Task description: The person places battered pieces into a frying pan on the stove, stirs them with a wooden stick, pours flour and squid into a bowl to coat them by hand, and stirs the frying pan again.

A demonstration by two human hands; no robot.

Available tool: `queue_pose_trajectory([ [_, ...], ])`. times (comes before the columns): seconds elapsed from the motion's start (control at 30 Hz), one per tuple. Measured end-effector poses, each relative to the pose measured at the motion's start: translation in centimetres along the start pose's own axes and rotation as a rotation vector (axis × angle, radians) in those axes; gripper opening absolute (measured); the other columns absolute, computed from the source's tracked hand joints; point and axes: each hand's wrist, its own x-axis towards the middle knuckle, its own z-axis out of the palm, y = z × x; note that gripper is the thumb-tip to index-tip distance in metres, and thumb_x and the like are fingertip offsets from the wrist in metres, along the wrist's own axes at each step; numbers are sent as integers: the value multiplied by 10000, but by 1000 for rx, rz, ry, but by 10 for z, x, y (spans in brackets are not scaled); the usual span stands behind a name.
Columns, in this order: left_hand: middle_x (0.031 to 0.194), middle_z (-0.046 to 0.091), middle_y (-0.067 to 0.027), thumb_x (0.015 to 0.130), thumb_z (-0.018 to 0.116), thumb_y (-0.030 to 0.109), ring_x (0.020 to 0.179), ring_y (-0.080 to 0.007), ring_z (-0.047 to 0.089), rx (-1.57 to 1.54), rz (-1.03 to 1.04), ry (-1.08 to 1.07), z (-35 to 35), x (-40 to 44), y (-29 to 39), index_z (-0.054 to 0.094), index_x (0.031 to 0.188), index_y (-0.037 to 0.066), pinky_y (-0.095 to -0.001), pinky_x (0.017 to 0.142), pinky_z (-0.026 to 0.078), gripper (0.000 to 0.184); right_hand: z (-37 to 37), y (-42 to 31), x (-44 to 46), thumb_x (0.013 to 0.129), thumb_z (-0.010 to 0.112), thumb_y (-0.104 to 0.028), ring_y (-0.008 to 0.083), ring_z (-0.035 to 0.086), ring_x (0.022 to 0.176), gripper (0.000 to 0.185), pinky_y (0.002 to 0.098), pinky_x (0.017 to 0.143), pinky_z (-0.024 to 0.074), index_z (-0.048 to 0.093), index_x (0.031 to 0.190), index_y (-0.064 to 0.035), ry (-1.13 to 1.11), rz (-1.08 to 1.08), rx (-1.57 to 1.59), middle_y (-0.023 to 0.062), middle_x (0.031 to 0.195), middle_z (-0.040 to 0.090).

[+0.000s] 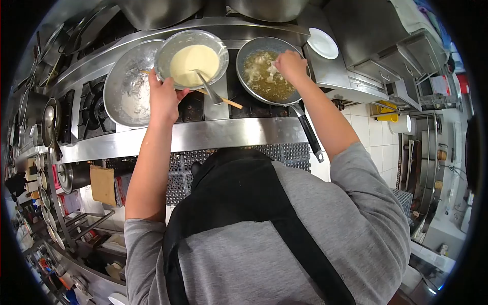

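My left hand (165, 100) grips the near-left rim of a metal bowl (163, 60) of pale yellow batter (189, 62). A metal spoon (209, 88) rests in the batter, its handle over the bowl's near edge. Under this bowl, to the left, a larger metal bowl (113, 94) holds white flour (136, 104). A wooden stick (231, 102) pokes out beneath the batter bowl. Over the right side of a frying pan (243, 50), my right hand (292, 66) is closed, fingertips down; what they hold, if anything, is hidden. Bubbling oil (267, 84) with pale batter pieces fills the pan.
The pan's black handle (308, 133) juts toward me past the stove's front edge (239, 132). A white plate (323, 43) lies on the steel counter at right. Large pots (157, 12) stand behind the stove. Burner grates (91, 104) show at left.
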Motion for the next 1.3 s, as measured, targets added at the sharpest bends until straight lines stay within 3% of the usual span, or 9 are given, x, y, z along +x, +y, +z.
queue_pose_trajectory([
  [0.23,1167,476,-106,891,386,39,861,-174,558,-36,86,82,-84,-10,29,204,1358,125,-268,606,523,509,-62,-32,45,856,549,-263,271,507,1118,279,566,883,377,634,1114,-200,-11,36,-214,73,1157,575],
  [0.33,1165,476,-102,890,388,41,862,-167,555,-40,112,158,-135,-17,43,249,1322,123,-266,611,520,461,-123,-96,45,836,575,-289,268,557,1040,266,533,838,401,647,1063,-171,256,-181,-68,79,1045,617],
  [0.43,1179,470,-107,893,389,48,878,-176,555,-39,137,225,-182,-25,55,249,1320,120,-268,624,523,455,-147,-189,32,798,610,-319,255,589,958,243,471,775,439,650,982,-167,236,-408,20,49,947,624],
  [0.6,1176,474,-117,897,395,55,893,-188,569,-36,137,338,-248,-38,64,233,1335,116,-268,627,525,471,-53,-316,45,745,622,-258,256,638,766,188,410,654,487,674,856,-115,-148,-601,184,102,750,657],
  [0.67,1177,475,-123,898,394,56,872,-189,574,-53,143,355,-272,-39,62,216,1353,119,-269,620,526,492,35,-348,65,723,583,-78,283,626,874,117,395,664,501,669,797,-52,-274,-601,2,108,848,648],
  [0.77,1142,513,-105,894,405,52,841,-174,583,-73,129,393,-292,-41,61,208,1364,124,-266,600,520,515,68,-359,44,701,587,-38,261,620,869,104,364,661,501,668,766,-27,86,-788,-197,100,822,632],
  [0.87,1122,535,-89,892,411,50,825,-160,584,-85,104,393,-304,-43,58,210,1360,127,-264,594,516,515,87,-357,54,694,596,-53,239,610,855,141,372,681,499,690,798,-67,151,-935,-205,72,818,616],
  [1.07,1164,498,-107,893,388,43,857,-166,580,-62,64,358,-300,-35,57,221,1355,121,-265,596,533,498,32,-344,51,742,648,-193,243,586,854,105,362,727,488,705,815,-142,24,-806,74,36,834,606],
  [1.3,1158,457,-106,878,364,13,877,-177,564,-50,35,186,-257,-17,53,230,1353,133,-265,581,535,508,-97,-332,26,769,662,-238,275,578,822,201,372,707,461,682,855,-58,-3,-653,389,93,817,592],
])
